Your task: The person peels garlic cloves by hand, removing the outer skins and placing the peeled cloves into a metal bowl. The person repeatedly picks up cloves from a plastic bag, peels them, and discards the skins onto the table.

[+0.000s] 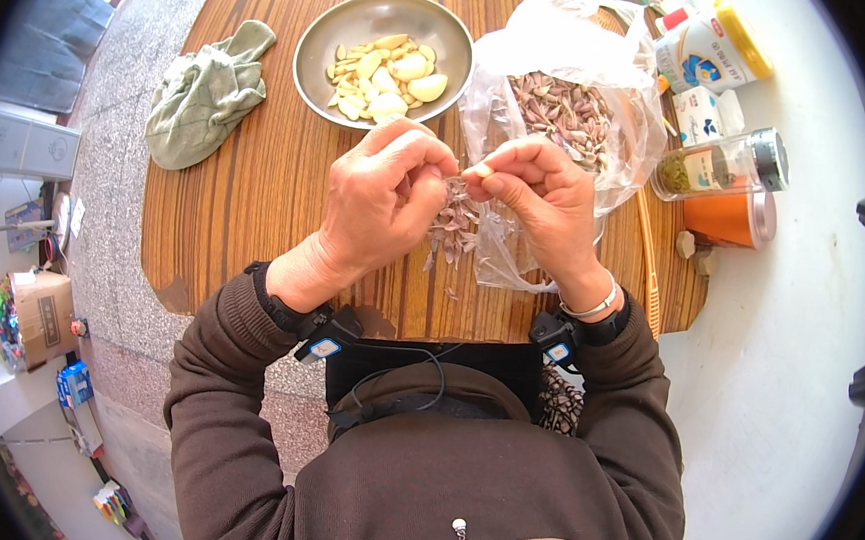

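Observation:
A small pale garlic clove (483, 171) sits between the thumb and forefinger of my right hand (546, 203). My left hand (385, 195) is close beside it, its thumb and fingertips drawn together; whether a bit of skin is pinched there is hidden. Under my hands, a loose heap of papery garlic skins (454, 230) lies on the wood-grain table. Beyond my left hand stands a round metal bowl (312, 58) holding peeled garlic cloves (386, 78), some large and some small. Purple-skinned unpeeled cloves (560, 113) fill a clear plastic bag (637, 134) beyond my right hand.
A crumpled green-grey cloth (211, 100) lies on the table's left side. Along the right edge stand a white bottle with a yellow cap (711, 49), a tissue pack (703, 116), a clear jar (710, 169) and an orange container (726, 219). A long tan stick-like handle (649, 262) lies nearer me.

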{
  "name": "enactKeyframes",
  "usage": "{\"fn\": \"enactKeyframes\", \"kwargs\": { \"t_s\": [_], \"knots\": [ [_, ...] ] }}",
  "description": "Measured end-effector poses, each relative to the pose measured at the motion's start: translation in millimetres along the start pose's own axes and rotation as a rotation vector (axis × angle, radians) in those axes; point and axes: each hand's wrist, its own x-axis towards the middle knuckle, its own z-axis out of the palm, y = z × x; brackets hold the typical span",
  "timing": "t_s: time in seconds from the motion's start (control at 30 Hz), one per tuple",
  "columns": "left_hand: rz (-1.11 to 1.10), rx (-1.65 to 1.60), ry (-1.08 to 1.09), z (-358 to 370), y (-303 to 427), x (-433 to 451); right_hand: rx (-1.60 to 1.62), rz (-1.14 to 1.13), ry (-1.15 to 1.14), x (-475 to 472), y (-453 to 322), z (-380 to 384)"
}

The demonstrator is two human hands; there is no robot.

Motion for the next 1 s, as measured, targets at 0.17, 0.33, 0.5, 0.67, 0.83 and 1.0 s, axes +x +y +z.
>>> {"fn": "enactKeyframes", "kwargs": {
  "t_s": [0.17, 0.33, 0.5, 0.67, 0.83, 1.0],
  "knots": [
    [0.020, -0.110, -0.110, 2, 8, -2, -0.030, 0.022, -0.037, -1, -1, 0],
    [0.167, 0.029, 0.014, 2, 8, 2, -0.115, -0.045, 0.003, 1, -3, -5],
    [0.172, 0.235, 0.264, -11, -1, 11, -0.567, -0.310, 0.349, 22, -11, -34],
    [0.247, 0.335, 0.327, -19, -11, 21, -1.042, -0.351, 0.328, 36, -1, -55],
    [0.151, 0.160, 0.168, -12, 1, 9, -1.249, -0.314, 0.217, 38, 16, -63],
    [0.163, 0.112, -0.026, -2, 7, 5, -1.360, -0.320, 0.209, 40, 20, -63]
  ]
}}
